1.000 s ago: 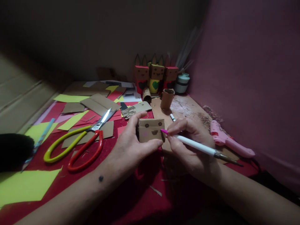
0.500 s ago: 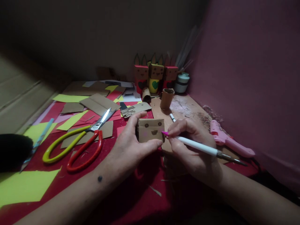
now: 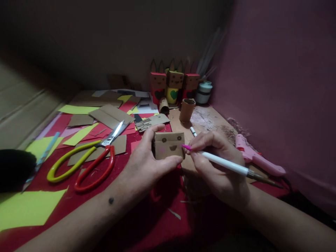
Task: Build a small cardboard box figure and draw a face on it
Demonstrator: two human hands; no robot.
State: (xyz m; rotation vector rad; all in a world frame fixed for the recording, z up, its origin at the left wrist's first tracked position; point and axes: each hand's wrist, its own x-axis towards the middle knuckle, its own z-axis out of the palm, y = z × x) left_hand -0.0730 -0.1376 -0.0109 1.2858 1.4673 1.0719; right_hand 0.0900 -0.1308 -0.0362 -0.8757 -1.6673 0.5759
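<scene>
In the head view, my left hand (image 3: 151, 157) grips a small cardboard box (image 3: 170, 144) by its left side, thumb along the bottom edge. Two round eyes, a dark mouth and a faint pink patch are drawn on its front. My right hand (image 3: 216, 162) is closed around a white marker (image 3: 223, 162) with a pink tip at one end and a brush-like dark tip at the other. The pink tip is at the right edge of the box's face; whether it touches is hard to tell. Behind my right fingers lies another white pen (image 3: 193, 131), partly hidden.
Scissors (image 3: 106, 142) with yellow and red handles lie open at left among cardboard and coloured paper scraps (image 3: 78, 109). A cardboard tube (image 3: 187, 111) stands ahead. Three box-headed figures (image 3: 175, 82) and a pale jar (image 3: 204, 92) are at the back. A pink glue gun (image 3: 258, 159) lies right.
My right hand and the marker have shifted slightly to the right, the pink tip moving up a little. My left hand and the box stay nearly still.
</scene>
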